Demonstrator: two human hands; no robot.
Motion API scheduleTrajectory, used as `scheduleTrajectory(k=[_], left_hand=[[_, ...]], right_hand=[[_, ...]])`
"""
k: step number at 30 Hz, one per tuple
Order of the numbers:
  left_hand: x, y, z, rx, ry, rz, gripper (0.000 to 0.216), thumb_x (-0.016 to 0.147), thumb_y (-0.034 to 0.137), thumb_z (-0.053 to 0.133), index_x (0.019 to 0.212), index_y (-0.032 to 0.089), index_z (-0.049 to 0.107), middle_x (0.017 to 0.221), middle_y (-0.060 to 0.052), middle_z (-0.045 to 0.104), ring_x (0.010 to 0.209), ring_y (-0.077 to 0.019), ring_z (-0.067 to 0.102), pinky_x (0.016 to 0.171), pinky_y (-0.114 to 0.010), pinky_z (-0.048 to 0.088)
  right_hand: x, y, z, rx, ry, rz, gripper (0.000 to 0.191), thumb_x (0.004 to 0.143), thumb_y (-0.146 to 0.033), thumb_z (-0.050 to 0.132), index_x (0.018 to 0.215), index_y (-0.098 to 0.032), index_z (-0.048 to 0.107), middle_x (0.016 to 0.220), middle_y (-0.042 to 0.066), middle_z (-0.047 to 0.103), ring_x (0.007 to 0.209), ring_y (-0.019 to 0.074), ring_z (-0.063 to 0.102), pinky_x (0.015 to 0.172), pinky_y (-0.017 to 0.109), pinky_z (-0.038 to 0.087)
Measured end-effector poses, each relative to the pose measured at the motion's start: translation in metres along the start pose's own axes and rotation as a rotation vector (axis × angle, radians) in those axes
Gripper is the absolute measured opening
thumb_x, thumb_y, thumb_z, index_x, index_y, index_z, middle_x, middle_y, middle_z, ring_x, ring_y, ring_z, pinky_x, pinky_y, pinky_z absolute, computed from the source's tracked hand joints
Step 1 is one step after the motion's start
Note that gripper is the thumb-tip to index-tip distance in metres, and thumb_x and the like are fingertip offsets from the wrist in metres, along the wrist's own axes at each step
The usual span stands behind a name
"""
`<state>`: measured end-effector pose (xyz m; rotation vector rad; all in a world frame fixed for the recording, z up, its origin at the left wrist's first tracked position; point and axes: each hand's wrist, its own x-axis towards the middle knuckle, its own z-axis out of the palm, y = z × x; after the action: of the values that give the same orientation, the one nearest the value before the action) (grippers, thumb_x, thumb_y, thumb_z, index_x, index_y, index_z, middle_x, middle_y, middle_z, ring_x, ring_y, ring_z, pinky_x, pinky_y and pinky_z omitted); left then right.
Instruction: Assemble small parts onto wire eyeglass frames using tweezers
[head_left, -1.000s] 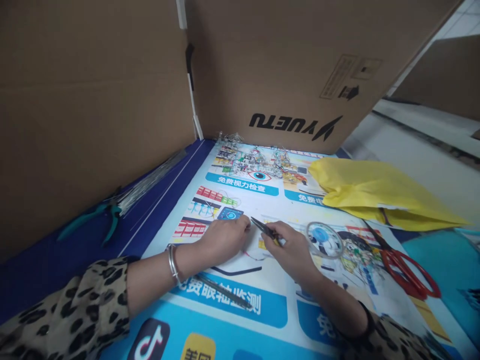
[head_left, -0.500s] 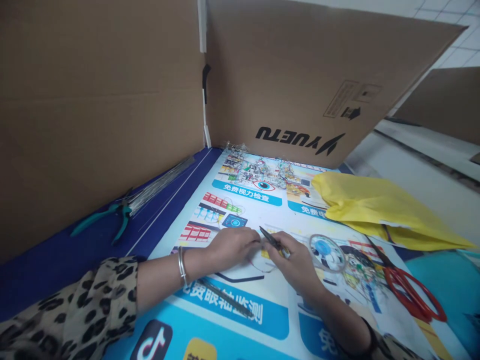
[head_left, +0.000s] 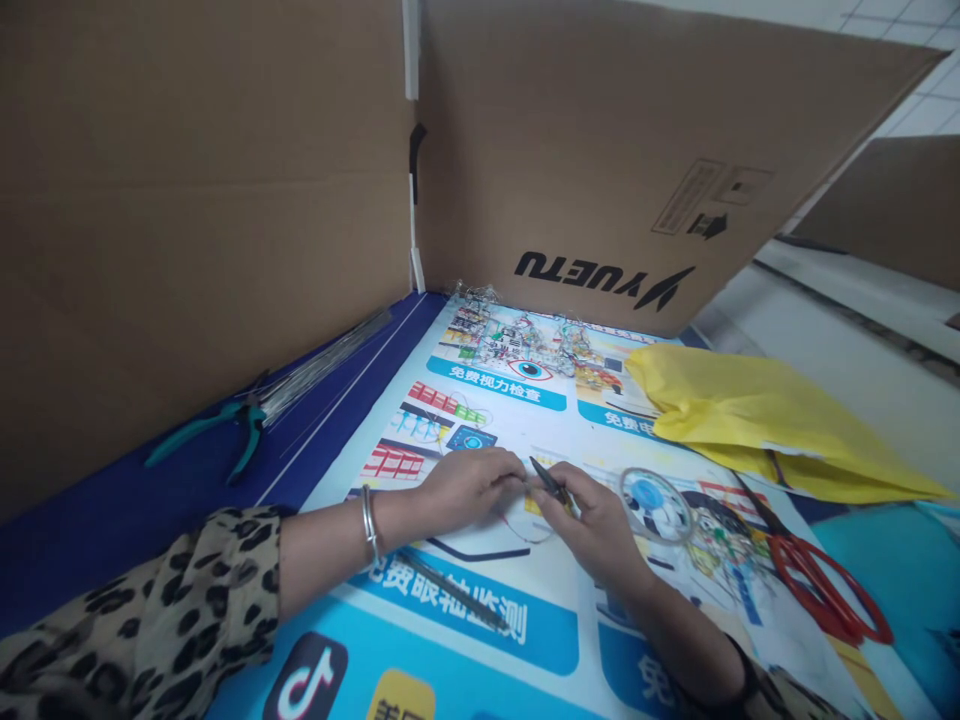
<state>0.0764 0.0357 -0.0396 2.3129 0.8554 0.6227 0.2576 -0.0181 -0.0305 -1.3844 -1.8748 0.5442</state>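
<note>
My left hand is closed in a pinch over the printed sheet, its fingertips close to those of my right hand. A thin curved wire hangs below the fingers; the pinched end is too small to see. My right hand is wrapped round a slim tool with a dark pointed tip, which looks like small pliers and points up and left. Its handles are mostly hidden in the palm. To the right of that hand lies a clear round spool.
Teal-handled pliers and a bundle of thin wires lie at left. Tangled wire pieces sit at the back by cardboard walls. Red-handled scissors and a yellow bag are at right. A dark thin rod lies in front.
The view has shifted slightly. Both hands stay close together, and the pointed tool has tilted a little and moved slightly right.
</note>
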Motion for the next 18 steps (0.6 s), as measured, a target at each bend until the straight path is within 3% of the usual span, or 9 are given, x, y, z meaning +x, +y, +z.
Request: scheduleTrajectory(k=[8, 18], left_hand=[[0.0020, 0.0021, -0.0029, -0.022, 0.020, 0.022, 0.017, 0.085, 0.018, 0.044, 0.088, 0.019, 0.060, 0.087, -0.001, 0.063, 0.083, -0.0137, 0.056, 0.074, -0.025, 0.042], [0.0052, 0.0019, -0.0058, -0.116, -0.001, -0.041, 0.013, 0.084, 0.019, 0.046, 0.082, 0.018, 0.058, 0.077, 0.001, 0.061, 0.074, -0.0117, 0.055, 0.068, -0.023, 0.041]], right_hand=[[-0.0004, 0.0004, 0.0001, 0.032, -0.019, -0.012, 0.008, 0.079, -0.026, 0.053, 0.079, -0.020, 0.059, 0.071, 0.000, 0.058, 0.065, 0.0129, 0.054, 0.061, 0.024, 0.043], [-0.0004, 0.0056, 0.0068, -0.026, 0.087, 0.021, 0.010, 0.079, -0.028, 0.054, 0.083, -0.021, 0.060, 0.079, 0.003, 0.060, 0.072, 0.0155, 0.055, 0.067, 0.027, 0.045]])
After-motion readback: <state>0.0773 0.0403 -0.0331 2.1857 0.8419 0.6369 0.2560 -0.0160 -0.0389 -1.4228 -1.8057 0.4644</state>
